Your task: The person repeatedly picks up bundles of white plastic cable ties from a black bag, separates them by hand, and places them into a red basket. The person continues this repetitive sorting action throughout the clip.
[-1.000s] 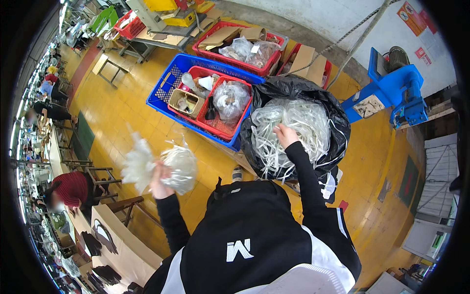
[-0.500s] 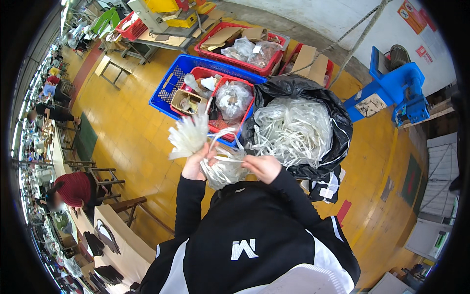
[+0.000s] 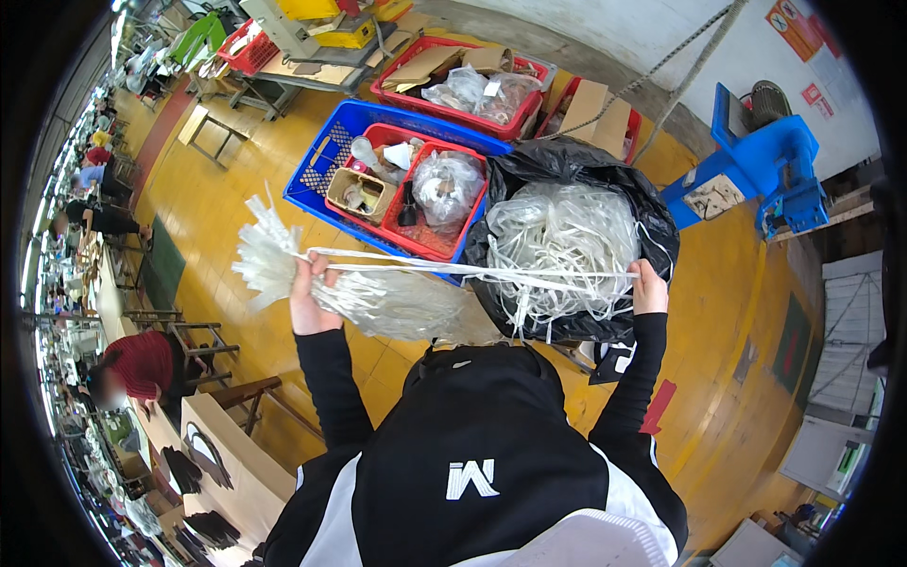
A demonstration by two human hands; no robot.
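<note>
Head view: left grip (image 3: 310, 304) pinches a translucent bundle (image 3: 402, 304), right grip (image 3: 649, 291) pinches a taut white strip (image 3: 463, 271).

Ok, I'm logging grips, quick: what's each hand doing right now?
Left hand: closed around the gathered part of a translucent plastic bundle.
Right hand: closed, holding the end of white strips stretched between both hands.

- Bright, even light washes the scene, glinting off the yellow floor (image 3: 217, 217).
- Tube lights (image 3: 118, 30) glow white along the far left.
- The plastic bundle (image 3: 383, 300) catches pale highlights.
- Fisheye distortion bends straight lines toward the black rim.
</note>
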